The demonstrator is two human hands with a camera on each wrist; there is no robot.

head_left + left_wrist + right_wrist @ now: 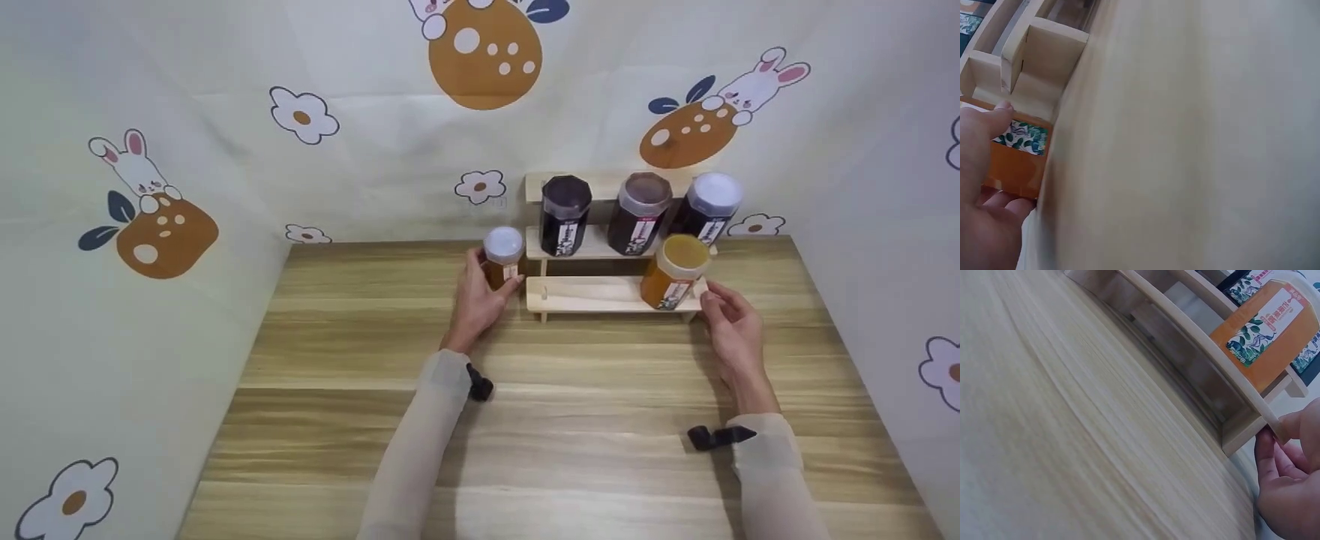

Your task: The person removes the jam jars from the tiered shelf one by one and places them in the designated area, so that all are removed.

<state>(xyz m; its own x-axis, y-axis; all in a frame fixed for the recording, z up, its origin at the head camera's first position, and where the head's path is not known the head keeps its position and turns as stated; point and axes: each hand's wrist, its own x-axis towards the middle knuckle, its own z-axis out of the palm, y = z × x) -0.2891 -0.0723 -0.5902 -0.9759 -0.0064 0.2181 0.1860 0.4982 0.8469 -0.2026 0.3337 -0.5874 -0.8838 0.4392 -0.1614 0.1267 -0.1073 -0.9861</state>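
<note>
My left hand (478,300) grips an amber jar (504,251) with a whitish lid, just left of a tiered wooden rack (589,294). In the left wrist view the thumb lies over the label of this jar (1016,169) and the fingers curl beneath, with its base down by the tabletop. At the rack's other end, my right hand (736,334) pinches the corner of the lowest shelf (1202,340), thumb on one side and fingers on the other. Close to that hand, a second amber jar (675,274) with a yellow top stands on the lowest shelf.
Two dark jars, one black-topped (566,217) and one brown-topped (640,217), stand on the middle shelf, with a white-lidded dark jar (711,206) at their right. Behind the wood-grain table (585,435) hangs a printed cloth (360,180), which also covers both sides.
</note>
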